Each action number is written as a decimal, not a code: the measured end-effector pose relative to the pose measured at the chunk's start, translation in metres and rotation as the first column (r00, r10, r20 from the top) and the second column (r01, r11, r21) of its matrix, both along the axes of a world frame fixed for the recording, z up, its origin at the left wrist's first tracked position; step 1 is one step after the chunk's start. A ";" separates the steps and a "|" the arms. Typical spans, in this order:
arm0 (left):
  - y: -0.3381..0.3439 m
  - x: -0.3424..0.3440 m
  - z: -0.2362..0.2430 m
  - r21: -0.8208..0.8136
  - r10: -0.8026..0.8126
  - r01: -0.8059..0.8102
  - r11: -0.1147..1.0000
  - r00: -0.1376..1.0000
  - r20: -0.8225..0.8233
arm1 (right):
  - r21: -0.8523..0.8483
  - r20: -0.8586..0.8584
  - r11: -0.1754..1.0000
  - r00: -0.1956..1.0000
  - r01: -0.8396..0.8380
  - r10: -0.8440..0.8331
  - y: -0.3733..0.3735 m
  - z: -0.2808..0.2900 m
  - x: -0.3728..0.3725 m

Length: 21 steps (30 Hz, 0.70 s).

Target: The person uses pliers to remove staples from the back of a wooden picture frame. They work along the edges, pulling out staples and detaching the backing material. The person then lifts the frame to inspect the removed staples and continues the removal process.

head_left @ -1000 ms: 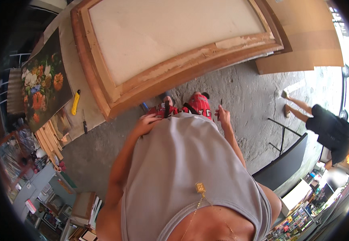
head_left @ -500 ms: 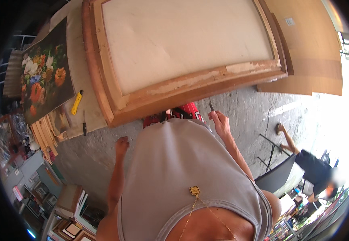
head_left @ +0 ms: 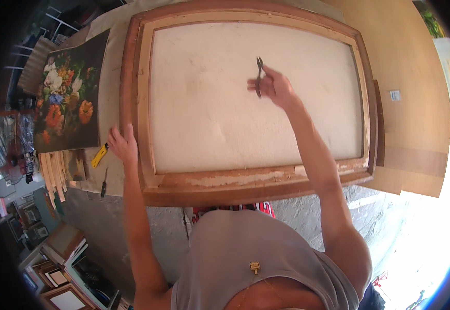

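Observation:
A large wooden frame [head_left: 132,77] lies face down, with a pale canvas [head_left: 209,124] on an inner stretcher. My right hand [head_left: 278,90] is over the canvas, closed around small dark pliers [head_left: 259,77] whose jaws point away from me. At the frame's left edge is my left hand [head_left: 123,143], fingers apart and holding nothing. Just beside it lies a yellow utility knife [head_left: 100,155]. A thin tool with a dark handle [head_left: 104,188], perhaps a screwdriver, lies nearer to me.
An unframed flower painting [head_left: 70,98] lies on the left, above a bundle of wooden strips [head_left: 53,170]. Brown boards [head_left: 411,129] extend to the right of the frame. Several picture frames [head_left: 62,299] stand at the lower left.
Both hands have moved forward: the right, with the pliers, from beside my body to over the canvas; the left from low by my side to the frame's left edge, its fist opened.

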<state>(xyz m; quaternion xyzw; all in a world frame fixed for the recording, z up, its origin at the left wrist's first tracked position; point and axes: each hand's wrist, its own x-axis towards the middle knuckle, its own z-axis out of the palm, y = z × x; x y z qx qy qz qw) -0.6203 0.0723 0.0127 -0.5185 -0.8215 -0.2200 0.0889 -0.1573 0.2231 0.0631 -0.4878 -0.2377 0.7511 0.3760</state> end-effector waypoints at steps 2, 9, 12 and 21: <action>0.040 -0.010 -0.010 -0.084 0.098 -0.103 0.991 0.993 -0.066 | -0.032 -0.016 0.999 1.000 0.008 -0.008 0.067 -0.018 -0.014; 0.078 0.019 0.003 -0.383 0.211 -0.234 0.894 0.972 -0.103 | -0.103 0.189 0.994 0.982 0.026 -0.006 0.180 -0.048 -0.038; 0.075 -0.006 -0.008 -0.396 0.097 -0.151 0.906 0.983 -0.153 | -0.113 0.234 0.994 0.972 0.010 0.017 0.190 -0.043 -0.043; 0.082 -0.024 -0.008 -0.312 -0.108 0.075 0.947 0.990 -0.090 | -0.131 0.195 0.989 0.976 -0.070 0.094 0.206 -0.062 -0.029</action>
